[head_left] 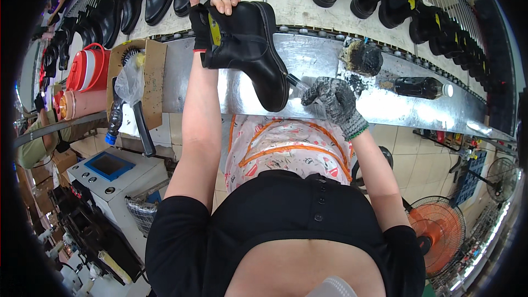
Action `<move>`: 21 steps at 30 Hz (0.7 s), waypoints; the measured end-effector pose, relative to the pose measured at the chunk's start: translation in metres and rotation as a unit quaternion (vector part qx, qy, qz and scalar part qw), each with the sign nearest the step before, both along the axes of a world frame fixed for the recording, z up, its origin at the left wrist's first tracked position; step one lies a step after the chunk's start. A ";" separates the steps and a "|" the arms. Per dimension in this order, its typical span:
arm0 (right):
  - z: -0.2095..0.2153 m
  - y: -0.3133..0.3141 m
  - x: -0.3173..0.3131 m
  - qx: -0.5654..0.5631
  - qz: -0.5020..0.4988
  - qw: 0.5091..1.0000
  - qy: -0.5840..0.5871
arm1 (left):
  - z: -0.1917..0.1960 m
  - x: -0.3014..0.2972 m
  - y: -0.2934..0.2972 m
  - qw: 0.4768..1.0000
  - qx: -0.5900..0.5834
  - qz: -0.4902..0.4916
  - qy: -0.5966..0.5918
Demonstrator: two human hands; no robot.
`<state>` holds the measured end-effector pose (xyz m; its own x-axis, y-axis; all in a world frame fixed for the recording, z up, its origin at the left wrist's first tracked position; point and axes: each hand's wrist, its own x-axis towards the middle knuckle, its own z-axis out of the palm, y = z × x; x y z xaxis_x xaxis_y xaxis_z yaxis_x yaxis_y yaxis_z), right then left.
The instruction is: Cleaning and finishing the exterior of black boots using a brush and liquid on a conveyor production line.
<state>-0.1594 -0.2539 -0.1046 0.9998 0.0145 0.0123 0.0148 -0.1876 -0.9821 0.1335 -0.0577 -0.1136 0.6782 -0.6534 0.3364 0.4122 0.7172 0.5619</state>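
Steel ledge [179,80]; left hand [225,4] holds boot [245,47] near edge, bottle [419,87] well apart.

The boot [250,33] is glossy black, broken by a bright yellow patch [214,30]. The right glove [337,102] is a mottled grey-and-black knit — finely flecked — with a green cuff [359,132]. Silvery metal makes the counter [440,114], smudged black around a brown-and-black pad [362,58]. The bottle [417,87] is near-black, its cap [447,90] white. The apron [291,137] is pale, scattered with red figures and trimmed in orange — the shirt [286,203] plain black. The fan [437,231] is orange, the cardboard box [155,77] brown.
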 end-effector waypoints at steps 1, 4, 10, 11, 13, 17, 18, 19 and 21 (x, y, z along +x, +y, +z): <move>0.001 0.000 -0.002 0.000 0.001 1.000 0.003 | -0.001 0.004 0.001 1.000 0.000 0.001 0.003; -0.003 -0.002 -0.013 0.041 -0.014 0.998 0.053 | -0.008 0.020 0.004 0.999 0.020 -0.037 -0.028; -0.033 -0.003 -0.034 0.174 -0.091 0.977 0.079 | -0.024 0.042 -0.006 0.985 0.149 0.055 -0.070; -0.033 -0.003 -0.037 0.199 -0.126 0.968 0.089 | -0.025 0.042 -0.010 0.966 0.213 0.095 -0.107; -0.034 -0.001 -0.040 0.224 -0.182 0.947 0.139 | -0.038 0.043 -0.012 0.971 0.205 0.086 -0.093; -0.042 0.001 -0.039 0.331 -0.261 0.890 0.172 | -0.079 0.054 -0.017 0.916 0.242 0.320 0.020; -0.035 0.010 -0.033 0.291 -0.243 0.911 0.161 | -0.100 0.075 0.026 0.850 0.326 0.407 -0.077; -0.033 0.013 -0.031 0.250 -0.237 0.927 0.149 | -0.114 0.085 0.052 0.767 0.405 0.469 -0.167; -0.044 -0.003 -0.043 0.270 -0.284 0.904 0.173 | -0.076 0.041 -0.008 0.775 0.432 0.409 -0.213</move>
<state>-0.2027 -0.2569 -0.1482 0.7896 -0.4167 -0.4505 -0.2592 0.4389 -0.8603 0.1740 -0.0656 -0.1892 0.9320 -0.1700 0.3200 -0.3367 -0.0797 0.9382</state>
